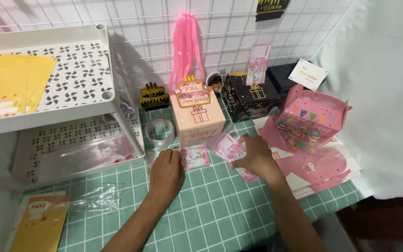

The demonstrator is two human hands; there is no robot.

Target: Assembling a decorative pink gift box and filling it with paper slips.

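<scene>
Far left: a white tiered shelf with yellow cards on top and clear sleeves below, stored off the work area. Near left: a yellow card packet and crumpled clear wrap.

Centre: your left hand lies flat, grip relaxed and holding nothing, fingertips touching a small pink printed slip, apparently to pin it. Just beyond stand a roll of clear tape and a pink gift box.

Right of centre: your right hand covers a fan of pink paper notes; grip state cannot be told. Farther right: a black gift box, then a pink handled carton on flat pink blanks.

Surface: green checked cloth. Room: white wire grid behind, pale curtain at right.
</scene>
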